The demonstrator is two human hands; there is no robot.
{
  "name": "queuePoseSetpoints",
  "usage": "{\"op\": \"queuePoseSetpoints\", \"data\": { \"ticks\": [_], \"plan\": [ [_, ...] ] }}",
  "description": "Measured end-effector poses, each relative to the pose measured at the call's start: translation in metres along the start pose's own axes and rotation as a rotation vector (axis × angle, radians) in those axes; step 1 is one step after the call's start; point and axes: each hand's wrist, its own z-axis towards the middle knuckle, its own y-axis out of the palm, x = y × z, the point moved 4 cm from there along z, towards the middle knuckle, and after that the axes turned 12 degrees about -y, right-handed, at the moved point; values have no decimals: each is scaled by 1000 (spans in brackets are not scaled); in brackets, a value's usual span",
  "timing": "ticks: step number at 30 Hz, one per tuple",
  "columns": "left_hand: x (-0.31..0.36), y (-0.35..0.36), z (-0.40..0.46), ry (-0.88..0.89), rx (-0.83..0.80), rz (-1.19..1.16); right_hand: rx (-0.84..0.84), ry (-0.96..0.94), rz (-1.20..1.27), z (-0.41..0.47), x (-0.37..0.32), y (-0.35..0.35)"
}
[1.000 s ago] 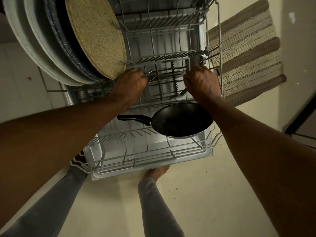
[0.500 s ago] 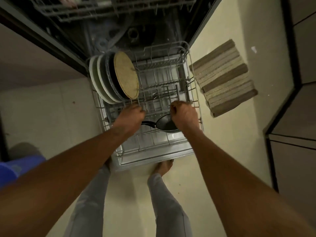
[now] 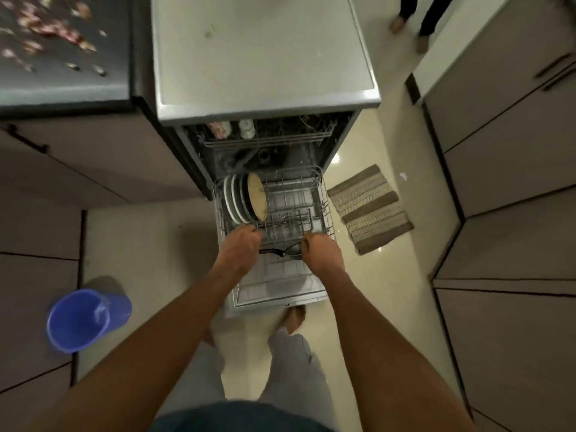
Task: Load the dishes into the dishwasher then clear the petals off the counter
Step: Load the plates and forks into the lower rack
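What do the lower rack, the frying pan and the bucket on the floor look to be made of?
Lower rack: thin grey wire grid, probably coated metal. Frying pan: dark matte surface with a black handle, likely non-stick metal. Bucket: uniform glossy blue, apparently plastic.

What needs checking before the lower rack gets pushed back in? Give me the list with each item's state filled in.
1. Both hands on the lower rack: ok. The left hand and right hand each grip its wires.
2. Frying pan inside the rack: ok, though its handle lies flat and the right hand hides part of the pan.
3. Plates standing upright in their slots: ok, at the rack's left rear.
4. Clearance under the upper rack: cannot tell from this angle.
5. Path inside the tub free: cannot tell, too dark.
6. Petals cleared off the counter: not ok, they lie scattered.
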Motion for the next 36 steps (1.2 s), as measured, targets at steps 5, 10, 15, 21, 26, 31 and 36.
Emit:
{"op": "queuePoseSetpoints", "data": {
  "ticks": [5, 10, 15, 21, 26, 31, 36],
  "plan": [
    [-51, -48, -47, 60, 45, 51, 74, -61, 9, -23, -97, -14],
    [-142, -88, -93, -70, 64, 103, 77, -135, 38, -28, -208, 1],
    [-243, -130, -133, -177, 157, 114, 72, -295, 39, -21, -325, 9],
    [-337, -175, -163, -376, 247, 67, 79, -492, -40, -7, -437, 10],
    [-390, -198, -175, -484, 327, -3, 49, -632, -119, 22, -507, 9],
    [-439, -215, -167, -556, 369, 1, 46, -725, -122, 61, -572, 1],
    [-506, -240, -135, -640, 356, 5, 39, -823, -141, 121, -638, -1]
  ]
}}
